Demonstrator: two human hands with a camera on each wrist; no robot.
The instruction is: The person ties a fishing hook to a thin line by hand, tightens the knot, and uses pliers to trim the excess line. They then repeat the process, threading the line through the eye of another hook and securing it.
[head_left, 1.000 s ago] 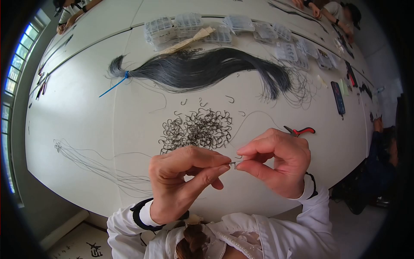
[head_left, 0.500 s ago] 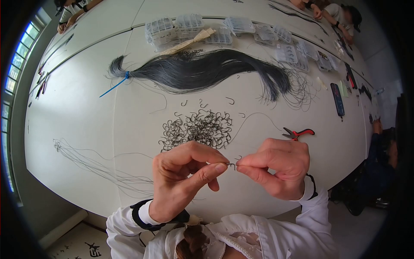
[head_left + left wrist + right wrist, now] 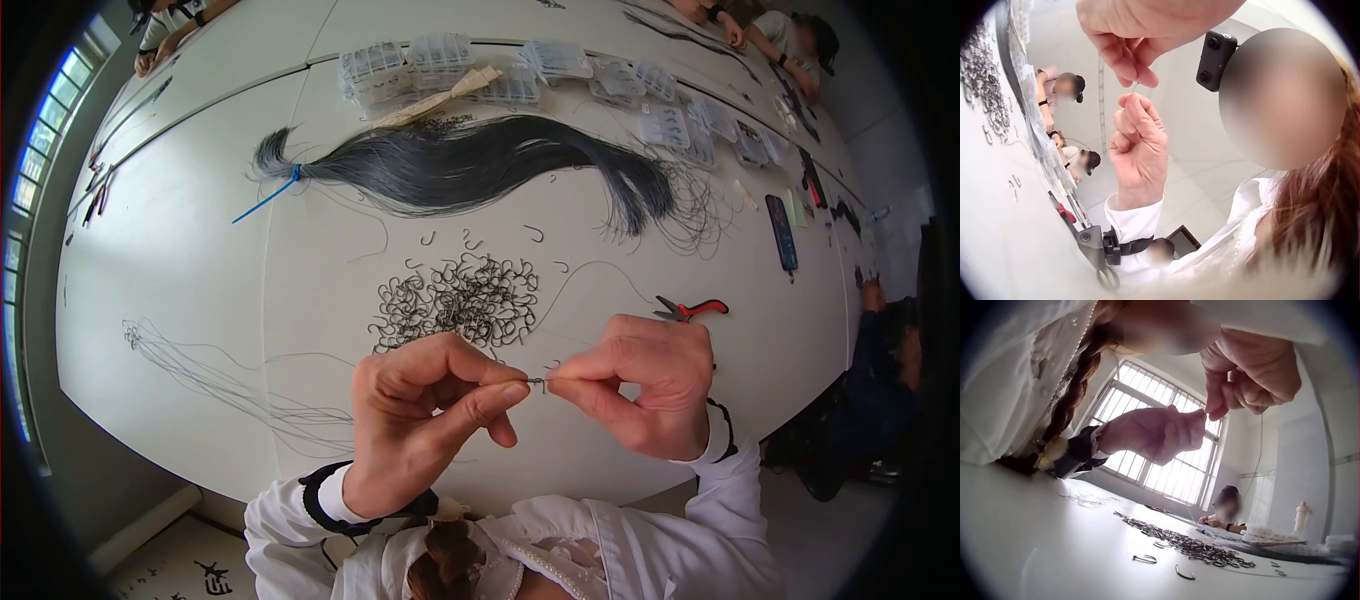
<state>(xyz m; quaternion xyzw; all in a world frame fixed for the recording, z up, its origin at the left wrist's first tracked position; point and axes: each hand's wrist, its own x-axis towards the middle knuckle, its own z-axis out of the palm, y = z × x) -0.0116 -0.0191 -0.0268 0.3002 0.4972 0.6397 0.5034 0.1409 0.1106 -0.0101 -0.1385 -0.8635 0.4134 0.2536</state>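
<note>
Held in front of the chest, my left hand (image 3: 425, 415) pinches a small dark fishing hook (image 3: 536, 381) between thumb and forefinger. My right hand (image 3: 640, 385) meets it from the other side, thumb and forefinger pressed together right at the hook. In the right wrist view a thin fishing line (image 3: 1261, 440) hangs down from the right hand. The fingertips hide most of the hook. Beyond the hands lies a heap of dark fishing hooks (image 3: 460, 300), with several loose ones around it.
A dark bundle of line (image 3: 450, 165), tied with a blue tie (image 3: 295, 173), lies behind the heap. Red-handled pliers (image 3: 690, 308) are at right, lines with hooks (image 3: 230, 375) at left. Clear plastic boxes (image 3: 555, 57) and a phone (image 3: 782, 235) stand farther off. Other people sit around the table.
The right thumb and forefinger, apart a second ago, have closed together at the hook. The left hand has barely shifted and keeps its pinch.
</note>
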